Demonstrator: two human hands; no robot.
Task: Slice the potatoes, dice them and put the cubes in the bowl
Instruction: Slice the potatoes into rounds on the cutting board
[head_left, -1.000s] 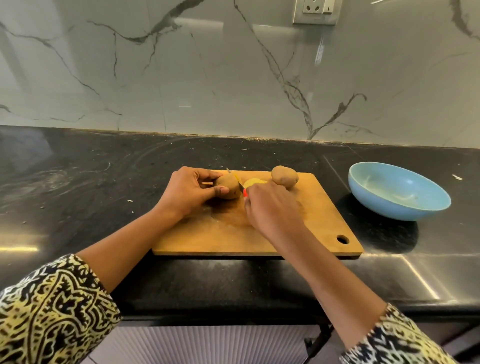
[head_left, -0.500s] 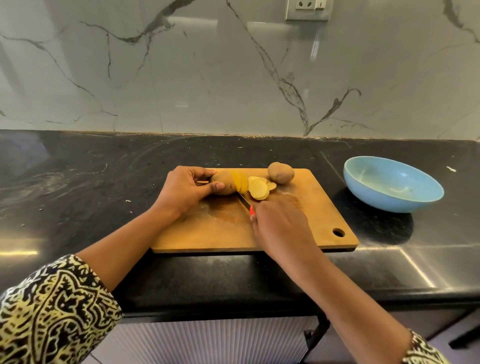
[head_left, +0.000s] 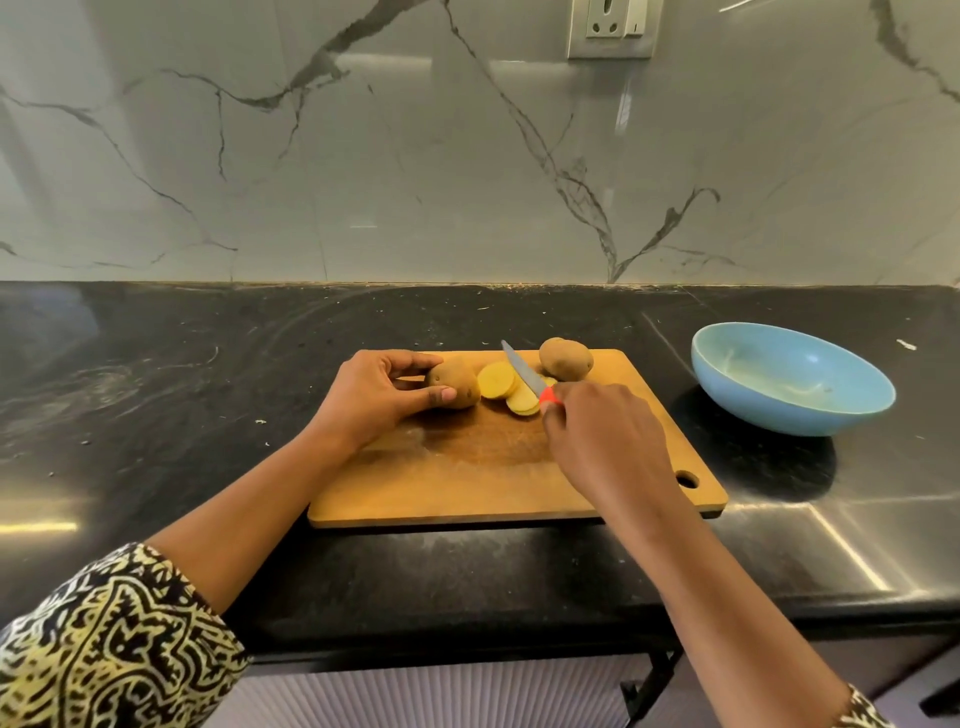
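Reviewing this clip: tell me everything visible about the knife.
The knife is small, with a slim grey metal-looking blade and an orange-red handle, mostly hidden in the right hand gripping it. The blade points away and leftward over the slices, between the cut potato and the whole potato. Whether it touches the slices is unclear.

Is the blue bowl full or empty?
Empty. The blue bowl holds no potato pieces; the slices lie on the cutting board.
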